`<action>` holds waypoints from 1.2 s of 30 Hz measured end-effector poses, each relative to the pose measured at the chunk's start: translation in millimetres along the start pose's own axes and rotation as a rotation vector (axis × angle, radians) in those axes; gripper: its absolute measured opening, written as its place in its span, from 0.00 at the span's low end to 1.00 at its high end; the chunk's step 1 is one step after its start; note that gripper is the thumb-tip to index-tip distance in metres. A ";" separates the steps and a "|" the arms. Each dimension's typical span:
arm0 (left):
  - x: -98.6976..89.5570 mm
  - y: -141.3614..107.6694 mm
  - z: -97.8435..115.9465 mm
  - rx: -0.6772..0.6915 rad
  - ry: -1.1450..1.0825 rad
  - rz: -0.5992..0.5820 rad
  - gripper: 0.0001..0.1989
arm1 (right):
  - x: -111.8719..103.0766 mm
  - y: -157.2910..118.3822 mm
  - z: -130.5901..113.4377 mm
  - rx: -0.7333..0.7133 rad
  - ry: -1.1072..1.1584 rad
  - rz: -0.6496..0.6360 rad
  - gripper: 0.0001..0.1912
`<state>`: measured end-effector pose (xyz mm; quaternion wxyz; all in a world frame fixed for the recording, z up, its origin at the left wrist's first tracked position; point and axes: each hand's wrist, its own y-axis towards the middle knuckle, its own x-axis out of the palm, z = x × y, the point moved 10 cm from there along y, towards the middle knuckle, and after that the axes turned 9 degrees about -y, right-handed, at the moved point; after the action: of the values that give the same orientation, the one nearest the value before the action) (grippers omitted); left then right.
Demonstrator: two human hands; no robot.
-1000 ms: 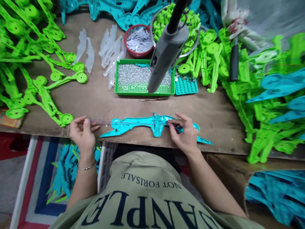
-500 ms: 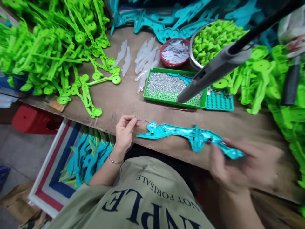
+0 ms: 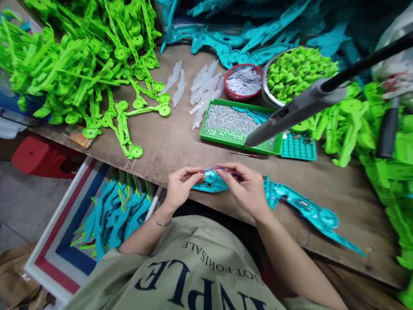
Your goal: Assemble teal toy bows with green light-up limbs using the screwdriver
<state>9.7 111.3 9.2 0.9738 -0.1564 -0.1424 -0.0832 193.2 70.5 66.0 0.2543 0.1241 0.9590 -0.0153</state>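
Observation:
A long turquoise plastic part [image 3: 303, 206] lies along the table's front edge, its left end under my hands. Thin red and blue wires [image 3: 211, 169] run over that end's round hub. My left hand [image 3: 181, 185] pinches the wires at the hub's left side. Just right of the hub, my right hand [image 3: 247, 186] has the same wires between thumb and fingertips and covers the middle of the turquoise part.
Behind are a green tray [image 3: 206, 134] of small metal pieces, a red basket [image 3: 229, 91], and a metal bowl [image 3: 267, 82] of green pieces. A grey tool [image 3: 290, 110] slants overhead. Green parts [image 3: 64, 73] are heaped left; a screwdriver [image 3: 248, 155] lies before the tray.
My right hand has moved left from the turquoise part's right end to the wires by the hub, uncovering that end. My left hand has shifted slightly right in the view. The view has shifted a little.

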 end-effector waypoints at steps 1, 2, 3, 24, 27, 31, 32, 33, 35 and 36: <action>2.6 -0.9 1.5 0.022 0.053 -0.021 0.15 | -4.5 -0.3 3.1 0.031 -0.002 0.029 0.11; 5.1 -1.9 4.1 0.056 0.109 -0.031 0.12 | -8.8 -0.4 5.4 0.053 -0.007 0.058 0.11; 7.3 -2.8 7.0 0.097 0.160 -0.031 0.10 | -13.0 -0.5 6.9 0.066 -0.014 0.088 0.11; 18.1 -3.5 45.8 0.434 0.476 0.019 0.04 | -28.6 -15.0 20.1 0.012 -0.055 0.225 0.11; 21.4 -3.7 46.9 0.463 0.527 -0.006 0.06 | -28.8 -15.3 13.7 -0.036 -0.151 0.220 0.10; 25.1 -4.0 46.7 0.471 0.534 -0.022 0.05 | -29.4 -12.9 17.4 -0.022 -0.173 0.218 0.10; 25.4 -3.5 45.5 0.458 0.531 -0.019 0.04 | -28.9 -12.0 19.8 -0.009 -0.167 0.212 0.10; 24.7 -2.1 42.5 0.422 0.512 -0.014 0.04 | -28.0 -11.0 22.0 0.003 -0.159 0.204 0.10; 21.2 3.0 29.5 0.278 0.400 -0.006 0.04 | -26.1 -9.6 24.2 0.016 -0.143 0.189 0.09; 20.1 5.5 20.7 0.186 0.319 -0.008 0.06 | -25.3 -9.2 24.2 0.018 -0.135 0.184 0.09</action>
<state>24.6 120.8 32.6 0.9940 -0.0499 0.0061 -0.0972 223.9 53.5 57.0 0.3174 0.2127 0.9241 -0.0090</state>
